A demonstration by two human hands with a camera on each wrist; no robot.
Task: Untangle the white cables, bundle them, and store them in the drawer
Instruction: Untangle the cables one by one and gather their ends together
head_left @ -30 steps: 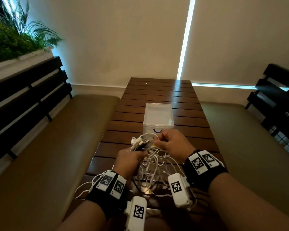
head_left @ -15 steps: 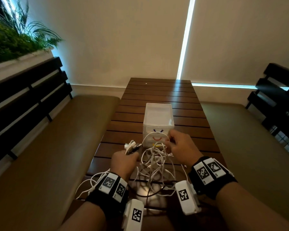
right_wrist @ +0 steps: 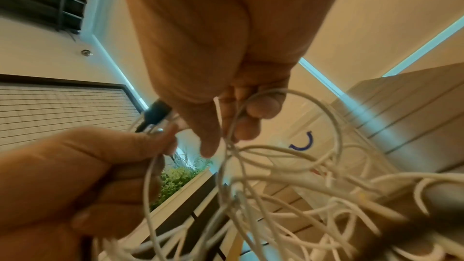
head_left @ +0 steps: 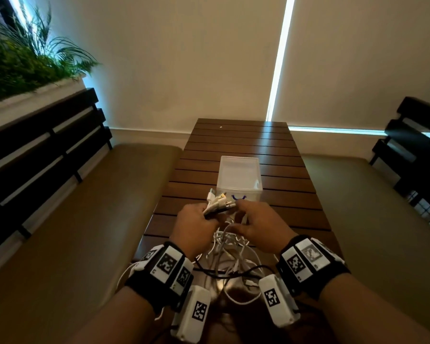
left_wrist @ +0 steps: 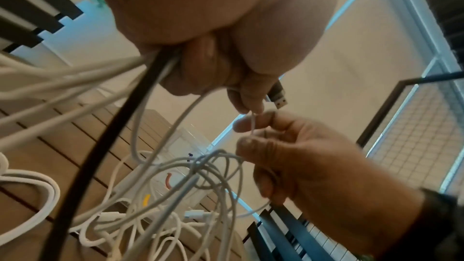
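Your left hand (head_left: 194, 227) grips a bunch of cable ends (head_left: 217, 202), held just in front of the translucent drawer box (head_left: 238, 177) on the slatted desk (head_left: 241, 140). Your right hand (head_left: 261, 227), beside it, has its fingers (head_left: 243, 207) curled among the white cables (head_left: 230, 254), whose tangle hangs nearer you than the box.

Lifted higher in the left hand (head_left: 194, 225): the plug ends (head_left: 217, 203), now overlapping the drawer (head_left: 238, 177) front (lower centre of the frame). Drawn back in beside them: the right hand (head_left: 261, 225).
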